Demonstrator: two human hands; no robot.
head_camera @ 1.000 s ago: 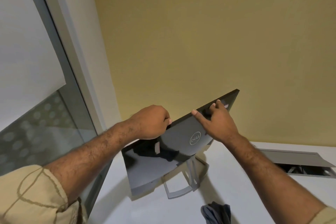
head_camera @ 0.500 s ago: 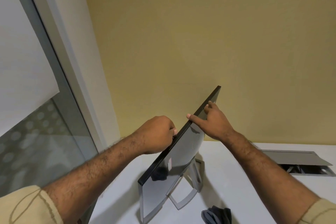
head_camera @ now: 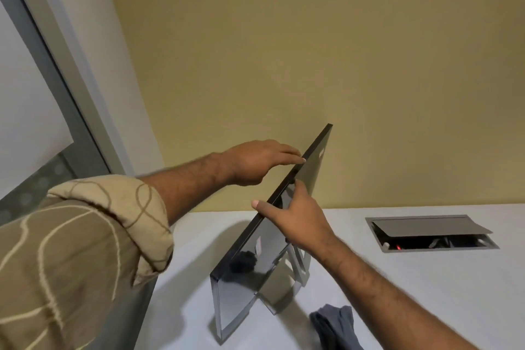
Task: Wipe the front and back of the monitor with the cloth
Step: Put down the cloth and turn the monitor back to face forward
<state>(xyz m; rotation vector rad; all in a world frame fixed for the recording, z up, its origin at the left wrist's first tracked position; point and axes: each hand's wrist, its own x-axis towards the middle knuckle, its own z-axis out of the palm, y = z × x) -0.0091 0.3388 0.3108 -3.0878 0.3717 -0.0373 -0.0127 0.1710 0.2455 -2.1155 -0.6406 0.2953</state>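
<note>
A dark flat monitor [head_camera: 318, 170] on a silver stand [head_camera: 301, 270] stands on the white desk, turned nearly edge-on to me with its glossy back facing right. My left hand [head_camera: 255, 162] reaches over from the left, its fingers straight and its fingertips touching the monitor's top edge. Lower on that same edge, my right hand [head_camera: 298, 221] holds on, thumb along the rim and fingers on the back face. A crumpled grey cloth [head_camera: 335, 324] lies on the desk near the front, right of the monitor's base, with neither hand touching it.
The white desk [head_camera: 412, 287] meets a yellow wall [head_camera: 284, 51] behind. A grey cable box [head_camera: 426, 231] with its lid ajar is set into the desk at the right. A window with a grey frame [head_camera: 56, 88] runs along the left.
The monitor has swung further round on its stand, from back-facing to nearly edge-on. My left hand has uncurled and moved toward the far end of the edge; my right hand slid lower.
</note>
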